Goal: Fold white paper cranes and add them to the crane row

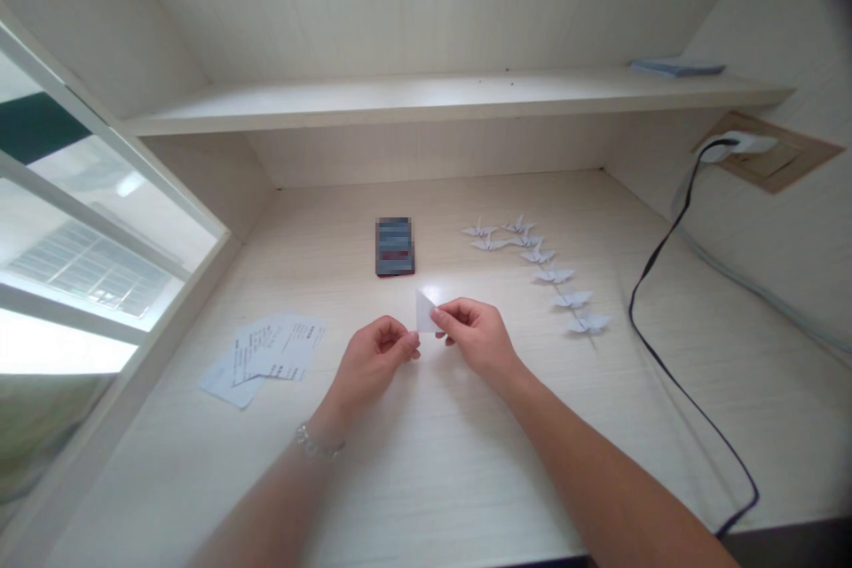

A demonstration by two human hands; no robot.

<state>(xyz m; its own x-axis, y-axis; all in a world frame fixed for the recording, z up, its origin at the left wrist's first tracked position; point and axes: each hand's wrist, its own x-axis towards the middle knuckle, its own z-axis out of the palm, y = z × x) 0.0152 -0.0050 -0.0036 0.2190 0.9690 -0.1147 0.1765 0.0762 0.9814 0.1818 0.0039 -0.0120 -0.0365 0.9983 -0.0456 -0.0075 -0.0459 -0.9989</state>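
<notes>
A small folded piece of white paper (425, 312) is held up above the desk, with a slanted edge on its right side. My right hand (474, 333) pinches it between thumb and fingers along that side. My left hand (381, 353) has its thumb and fingertips closed at the paper's lower left corner; whether they grip the corner or only touch it is hard to see. Several white folded paper cranes (554, 275) stand in a curved row to the right. Printed paper sheets (283, 348) overlap one another on the left.
A blurred dark phone-like rectangle (395, 246) lies beyond my hands. On the right a black cable (642, 333) runs from a white plug (738, 145) in the wall socket down across the desk. A shelf (426, 99) spans the back, with a thin item (679, 67) on it.
</notes>
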